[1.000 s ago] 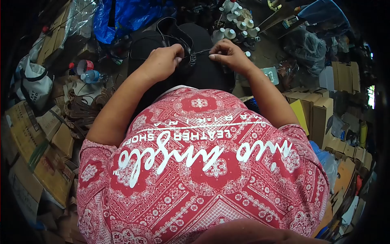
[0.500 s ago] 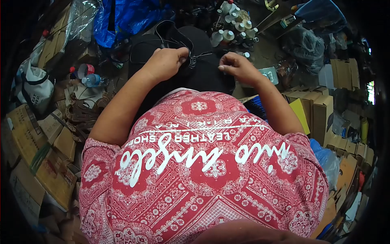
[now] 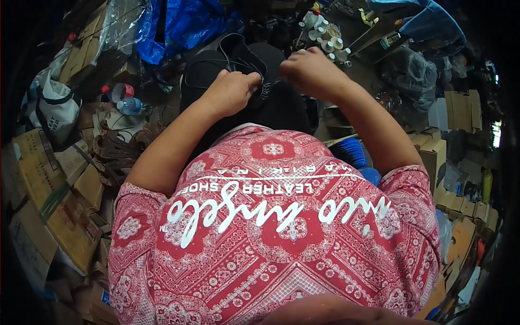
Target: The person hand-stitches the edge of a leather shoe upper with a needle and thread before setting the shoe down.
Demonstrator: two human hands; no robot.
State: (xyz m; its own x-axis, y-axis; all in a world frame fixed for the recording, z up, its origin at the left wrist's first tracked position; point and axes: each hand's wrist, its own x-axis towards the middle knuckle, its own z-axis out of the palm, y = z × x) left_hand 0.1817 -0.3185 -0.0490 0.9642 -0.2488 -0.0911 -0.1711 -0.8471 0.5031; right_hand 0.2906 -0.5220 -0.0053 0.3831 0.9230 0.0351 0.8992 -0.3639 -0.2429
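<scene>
On my dark-clad lap [image 3: 281, 111] rests a small dark piece with a braided or laced edge [image 3: 265, 91]; its kind is hard to make out against the black cloth. My left hand [image 3: 232, 93] is closed, pinching the piece beside that edge. Thin black cord [image 3: 223, 50] loops up and away above this hand. Farther right and higher, my right hand [image 3: 313, 71] is closed with curled fingers. A faint strand runs from the laced edge toward it, but what its fingertips hold is hidden.
Several white-capped bottles [image 3: 331, 43] stand beyond my right hand. A blue tarp [image 3: 181, 30] lies at the top. Brown straps [image 3: 116, 146] and cardboard boxes [image 3: 65, 211] fill the left side. A blue-bristled brush [image 3: 351, 151] lies under my right forearm.
My right hand has risen and swung forward, turning its back toward me. The left hand keeps its pinch on the piece, and the whole view has shifted slightly.
</scene>
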